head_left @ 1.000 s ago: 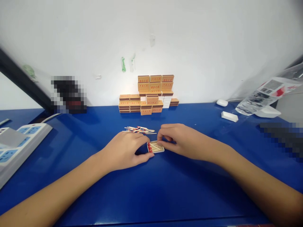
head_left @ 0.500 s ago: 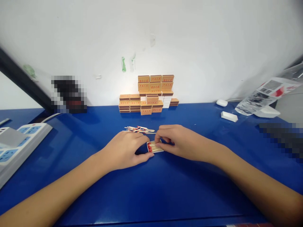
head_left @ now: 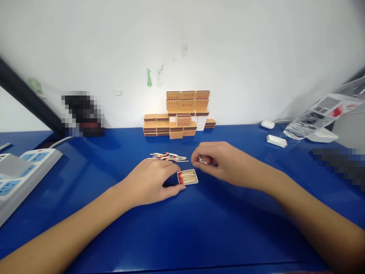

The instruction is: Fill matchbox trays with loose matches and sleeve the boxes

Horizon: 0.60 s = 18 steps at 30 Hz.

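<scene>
A small white matchbox tray (head_left: pixel 197 179) lies on the blue table, with red-headed matches (head_left: pixel 187 177) in it, heads toward the left. My left hand (head_left: pixel 152 180) grips the tray's left end between thumb and fingers. Up and to the right of the tray, my right hand (head_left: pixel 215 161) is closed around a few matches (head_left: pixel 202 160), whose ends show between the fingers. Behind the tray lies a loose pile of matches (head_left: pixel 168 156), partly hidden by my left hand.
Stacked matchboxes (head_left: pixel 184 121) stand against the wall. To the right are a white box-like piece (head_left: pixel 276 141), a rounded white object (head_left: pixel 267 124) and a clear plastic bottle (head_left: pixel 308 118). A power strip (head_left: pixel 42 167) sits at the left.
My right hand has moved up and right, away from the tray, and matches now show in its fingers. My left hand and the tray have stayed in place.
</scene>
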### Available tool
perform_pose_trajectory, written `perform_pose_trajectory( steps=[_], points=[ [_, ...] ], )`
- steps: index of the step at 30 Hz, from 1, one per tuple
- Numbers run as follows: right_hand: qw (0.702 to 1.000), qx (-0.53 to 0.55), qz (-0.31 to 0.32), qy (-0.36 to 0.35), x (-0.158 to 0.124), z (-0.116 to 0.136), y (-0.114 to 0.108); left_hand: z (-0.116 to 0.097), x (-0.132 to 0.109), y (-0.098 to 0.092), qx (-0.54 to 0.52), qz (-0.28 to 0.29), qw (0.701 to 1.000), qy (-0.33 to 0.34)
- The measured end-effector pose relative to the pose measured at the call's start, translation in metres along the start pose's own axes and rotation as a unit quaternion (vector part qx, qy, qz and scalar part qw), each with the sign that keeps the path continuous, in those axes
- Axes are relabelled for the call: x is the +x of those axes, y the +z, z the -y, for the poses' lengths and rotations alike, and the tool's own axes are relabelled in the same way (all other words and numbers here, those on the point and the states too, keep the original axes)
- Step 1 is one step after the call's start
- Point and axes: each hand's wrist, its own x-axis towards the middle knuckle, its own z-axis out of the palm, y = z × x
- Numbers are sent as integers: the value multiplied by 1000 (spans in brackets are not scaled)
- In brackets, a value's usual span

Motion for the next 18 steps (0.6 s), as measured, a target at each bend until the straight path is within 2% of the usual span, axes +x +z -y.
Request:
perform_pose_trajectory(
  steps=[3,7,12,18],
  points=[
    [995,-66,-25,70,0,-11,-8,1,0,1,4,-6,1000,-5],
    [983,-107,2,148,1,-21,-4,0,0,1,11,7,1000,-22],
    [981,-116,20,152,1,-22,8,0,0,0,19,5,1000,-22],
    [986,-82,49,140,1,-26,4,0,0,0,11,7,1000,-23]
  ],
)
